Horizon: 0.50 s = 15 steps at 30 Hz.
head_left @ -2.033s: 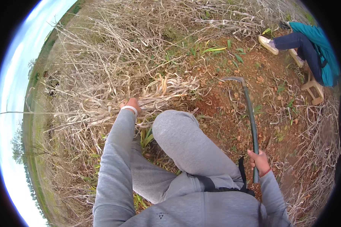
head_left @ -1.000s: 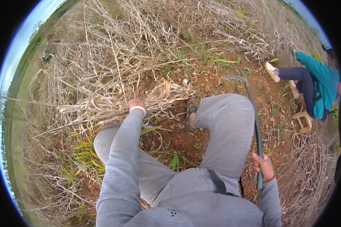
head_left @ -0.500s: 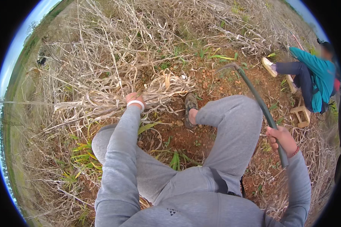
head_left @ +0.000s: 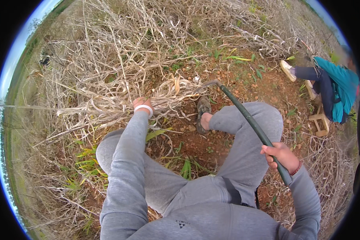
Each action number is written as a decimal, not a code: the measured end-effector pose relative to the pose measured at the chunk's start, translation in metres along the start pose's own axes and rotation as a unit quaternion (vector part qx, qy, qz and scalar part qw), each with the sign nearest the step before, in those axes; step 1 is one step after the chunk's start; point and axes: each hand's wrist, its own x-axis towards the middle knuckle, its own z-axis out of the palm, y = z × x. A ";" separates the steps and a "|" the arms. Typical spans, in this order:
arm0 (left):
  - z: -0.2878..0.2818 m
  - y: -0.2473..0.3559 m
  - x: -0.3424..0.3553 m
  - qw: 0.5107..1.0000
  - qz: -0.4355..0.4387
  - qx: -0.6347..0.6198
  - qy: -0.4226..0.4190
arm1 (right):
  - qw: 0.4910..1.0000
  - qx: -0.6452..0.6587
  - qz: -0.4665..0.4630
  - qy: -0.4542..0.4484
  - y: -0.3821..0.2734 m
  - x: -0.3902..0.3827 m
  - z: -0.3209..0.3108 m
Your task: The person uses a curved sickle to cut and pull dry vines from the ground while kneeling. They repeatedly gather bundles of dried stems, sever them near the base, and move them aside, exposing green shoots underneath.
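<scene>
Dry, straw-coloured stalks [head_left: 173, 89] lie gathered in a loose bundle across the ground ahead of my left knee. Around them my left hand [head_left: 142, 105] is closed, with a white band at its wrist. My right hand [head_left: 282, 158] is wrapped round the lower part of a sickle [head_left: 246, 114] with a long dark green handle. The handle slants up and left over my right knee. Its thin curved blade [head_left: 207, 85] reaches the right-hand end of the bundle, just beyond my shoe [head_left: 204, 114]; whether it touches the stalks I cannot tell.
At the far right another person in a teal top [head_left: 342, 90] sits by a small wooden stool [head_left: 320, 120], legs stretched toward me. Standing and flattened dry stalks [head_left: 148, 36] spread beyond. Reddish bare soil [head_left: 244, 86] and green leaves [head_left: 88, 160] lie around me.
My right hand has moved left, bringing the sickle's blade leftward and down to the end of the bundle. My left hand keeps its hold in about the same place.
</scene>
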 end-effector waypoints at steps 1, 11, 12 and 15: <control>-0.001 0.000 -0.002 0.999 0.012 0.033 0.014 | 1.000 0.006 -0.016 0.006 0.003 -0.001 0.001; -0.034 0.019 -0.042 0.990 0.020 0.143 -0.001 | 0.996 -0.022 -0.035 0.079 0.028 0.005 0.000; -0.033 0.018 -0.043 0.990 0.025 0.141 0.004 | 0.997 -0.026 -0.027 0.065 0.029 0.010 -0.001; -0.029 0.019 -0.047 0.985 0.011 0.158 0.063 | 0.999 -0.033 -0.023 0.025 0.033 0.037 0.009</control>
